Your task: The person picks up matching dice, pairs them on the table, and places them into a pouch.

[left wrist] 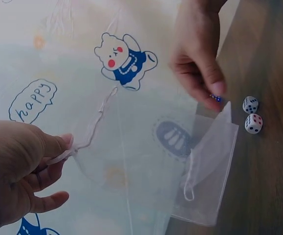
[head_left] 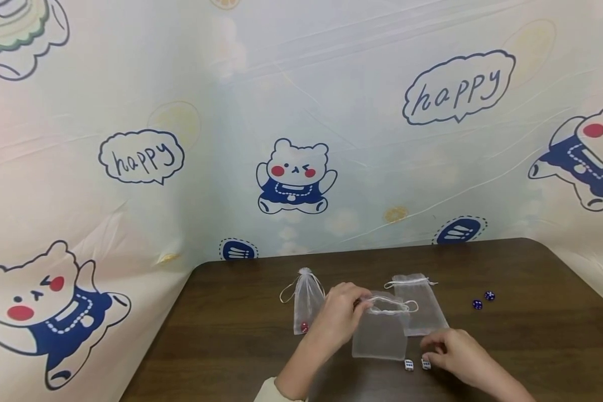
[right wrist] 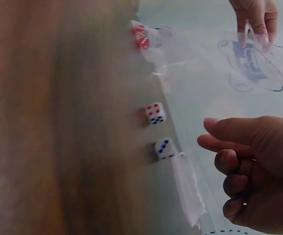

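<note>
Over table (head_left: 206, 340), sheer pouch (head_left: 380, 337), white drawstring (left wrist: 100, 110)

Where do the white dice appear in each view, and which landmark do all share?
Head: white dice at the bottom, right of centre, side by side.
Left wrist: white dice at right, about mid-height.
Right wrist: white dice near the centre, one above the other.
Shared landmark: left hand, pinching a mesh bag.

Dark wood-grain table (head_left: 216, 346), pale creased backdrop (head_left: 367, 117) behind, printed cartoon bears (head_left: 293, 192), speech bubbles (head_left: 459, 88) reading "happy"
</note>
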`<state>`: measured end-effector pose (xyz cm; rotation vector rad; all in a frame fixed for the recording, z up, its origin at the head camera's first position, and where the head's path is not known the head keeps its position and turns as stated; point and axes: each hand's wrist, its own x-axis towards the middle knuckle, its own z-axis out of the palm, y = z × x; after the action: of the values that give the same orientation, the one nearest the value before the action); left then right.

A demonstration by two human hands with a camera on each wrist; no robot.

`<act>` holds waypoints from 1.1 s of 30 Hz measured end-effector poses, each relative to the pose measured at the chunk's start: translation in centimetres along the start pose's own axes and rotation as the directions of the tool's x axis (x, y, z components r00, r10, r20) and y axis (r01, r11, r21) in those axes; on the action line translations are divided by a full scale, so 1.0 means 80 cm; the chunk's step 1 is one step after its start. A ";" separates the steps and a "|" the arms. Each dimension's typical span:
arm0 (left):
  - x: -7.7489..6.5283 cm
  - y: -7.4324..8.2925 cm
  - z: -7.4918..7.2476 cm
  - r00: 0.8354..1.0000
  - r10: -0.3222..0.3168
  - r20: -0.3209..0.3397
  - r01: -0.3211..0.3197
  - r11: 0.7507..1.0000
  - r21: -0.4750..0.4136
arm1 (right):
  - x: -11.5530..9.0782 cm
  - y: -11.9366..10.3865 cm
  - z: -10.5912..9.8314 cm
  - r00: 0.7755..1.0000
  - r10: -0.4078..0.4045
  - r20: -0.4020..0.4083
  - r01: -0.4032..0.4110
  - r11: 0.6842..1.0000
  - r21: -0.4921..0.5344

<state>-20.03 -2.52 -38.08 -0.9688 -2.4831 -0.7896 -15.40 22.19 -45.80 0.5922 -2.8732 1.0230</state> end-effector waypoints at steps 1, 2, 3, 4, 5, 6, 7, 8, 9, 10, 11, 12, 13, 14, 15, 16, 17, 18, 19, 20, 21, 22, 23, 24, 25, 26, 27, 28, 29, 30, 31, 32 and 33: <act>0.000 0.000 0.000 1.000 -0.002 -0.003 0.002 1.000 0.001 | -0.002 0.003 0.002 1.000 -0.004 0.009 0.004 1.000 -0.006; 0.000 -0.001 0.001 1.000 -0.003 -0.007 0.003 1.000 0.003 | -0.004 0.005 0.003 1.000 -0.003 0.018 0.003 1.000 -0.006; -0.001 -0.001 0.001 1.000 -0.004 -0.008 0.004 1.000 0.003 | -0.005 0.006 0.005 1.000 0.001 0.028 -0.001 1.000 -0.002; -0.001 -0.001 0.001 1.000 -0.005 -0.010 0.005 1.000 0.004 | -0.006 0.008 0.006 0.999 0.000 0.034 0.000 1.000 -0.003; -0.001 -0.001 0.001 1.000 -0.006 -0.012 0.006 1.000 0.005 | -0.007 0.009 0.008 0.999 -0.004 0.035 0.005 1.000 -0.008; -0.001 -0.001 0.001 1.000 -0.006 -0.014 0.006 1.000 0.006 | -0.007 0.010 0.009 0.999 -0.004 0.037 0.005 1.000 -0.012; -0.001 -0.001 0.001 1.000 -0.006 -0.016 0.006 1.000 0.005 | -0.008 0.011 0.010 0.999 -0.007 0.036 0.008 1.000 -0.019; -0.001 -0.001 0.001 1.000 -0.003 -0.020 0.003 1.000 0.005 | -0.008 0.012 0.011 0.999 -0.009 0.034 0.010 1.000 -0.024; -0.001 -0.001 0.001 1.000 -0.001 -0.022 0.001 1.000 0.002 | -0.008 0.012 0.011 0.999 -0.008 0.035 0.009 0.999 -0.031; -0.001 -0.001 0.001 1.000 0.000 -0.024 0.000 1.000 0.001 | -0.008 0.012 0.012 0.999 -0.007 0.036 0.008 0.999 -0.040; -0.001 -0.002 0.001 1.000 0.002 -0.026 -0.002 1.000 -0.002 | -0.008 0.013 0.013 0.999 -0.003 0.039 0.005 0.999 -0.045; -0.002 -0.002 0.001 1.000 0.000 -0.027 0.000 1.000 -0.005 | -0.008 0.013 0.013 0.999 0.003 0.042 -0.001 0.999 -0.049; -0.002 -0.002 0.001 1.000 0.002 -0.028 -0.002 1.000 -0.007 | -0.008 0.013 0.014 0.999 0.007 0.046 -0.004 0.998 -0.056; -0.002 -0.002 0.001 1.000 0.003 -0.029 -0.003 1.000 -0.008 | -0.008 0.013 0.014 0.999 0.013 0.050 -0.010 0.998 -0.062; -0.002 -0.002 0.001 1.000 0.003 -0.029 -0.003 1.000 -0.009 | -0.008 0.013 0.015 0.999 0.014 0.050 -0.010 0.997 -0.074; -0.002 -0.002 0.001 1.000 0.004 -0.030 -0.005 1.000 -0.008 | -0.008 0.013 0.015 0.999 0.014 0.047 -0.010 0.996 -0.085; -0.002 -0.002 0.001 0.999 0.008 -0.032 -0.009 1.000 -0.007 | -0.008 0.013 0.016 0.999 0.011 0.041 -0.007 0.995 -0.097; -0.002 -0.002 0.002 0.999 0.012 -0.033 -0.012 1.000 -0.004 | -0.008 0.013 0.017 0.999 0.005 0.034 -0.001 0.994 -0.111; -0.002 -0.003 0.002 0.999 0.016 -0.035 -0.016 1.000 -0.001 | -0.008 0.014 0.018 1.000 -0.004 0.027 0.007 0.992 -0.126; -0.002 -0.003 0.003 0.999 0.018 -0.037 -0.018 1.000 0.002 | -0.008 0.013 0.018 1.000 -0.010 0.019 0.012 0.990 -0.142; -0.002 -0.003 0.003 0.999 0.021 -0.039 -0.021 1.000 0.005 | -0.008 0.013 0.019 1.000 -0.017 0.009 0.018 0.987 -0.162; -0.002 -0.003 0.004 0.999 0.023 -0.040 -0.022 1.000 0.006 | -0.007 0.013 0.019 1.000 -0.028 -0.002 0.027 0.984 -0.178; -0.002 -0.004 0.004 0.999 0.025 -0.041 -0.024 1.000 0.008 | -0.006 0.012 0.018 0.999 -0.030 -0.013 0.027 0.980 -0.196; -0.002 -0.004 0.004 0.999 0.025 -0.040 -0.025 1.000 0.010 | -0.006 0.010 0.017 0.999 -0.030 -0.028 0.023 0.977 -0.213; -0.002 -0.004 0.004 0.999 0.023 -0.039 -0.023 1.000 0.011 | -0.005 0.009 0.015 0.998 -0.031 -0.050 0.019 0.973 -0.228; -0.003 -0.004 0.005 0.999 0.021 -0.036 -0.021 1.000 0.011 | -0.004 0.007 0.012 0.997 -0.034 -0.071 0.016 0.971 -0.237; -0.003 -0.004 0.005 0.999 0.020 -0.034 -0.019 1.000 0.013 | -0.003 0.004 0.008 0.994 -0.038 -0.098 0.013 0.970 -0.244; -0.003 -0.004 0.005 0.999 0.016 -0.030 -0.016 1.000 0.014 | -0.002 0.002 0.004 0.989 -0.058 -0.136 0.022 0.968 -0.248; -0.003 -0.004 0.005 1.000 0.013 -0.027 -0.013 1.000 0.014 | -0.001 -0.002 0.000 0.981 -0.076 -0.177 0.029 0.967 -0.252; -0.003 -0.004 0.006 1.000 0.010 -0.025 -0.010 1.000 0.015 | 0.001 -0.005 -0.005 0.970 -0.102 -0.220 0.043 0.966 -0.256; -0.003 -0.004 0.006 1.000 0.007 -0.022 -0.007 1.000 0.016 | 0.003 -0.008 -0.010 0.955 -0.137 -0.264 0.065 0.962 -0.266; -0.003 -0.004 0.006 1.000 0.008 -0.021 -0.008 1.000 0.018 | 0.005 -0.012 -0.016 0.938 -0.169 -0.303 0.083 0.958 -0.275; -0.003 -0.004 0.006 1.000 0.009 -0.019 -0.009 1.000 0.017 | 0.008 -0.017 -0.021 0.917 -0.201 -0.346 0.099 0.952 -0.290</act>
<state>-20.15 -2.53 -38.72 -0.9619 -2.4630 -0.7707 -15.66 22.08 -43.55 0.5244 -2.5222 0.6280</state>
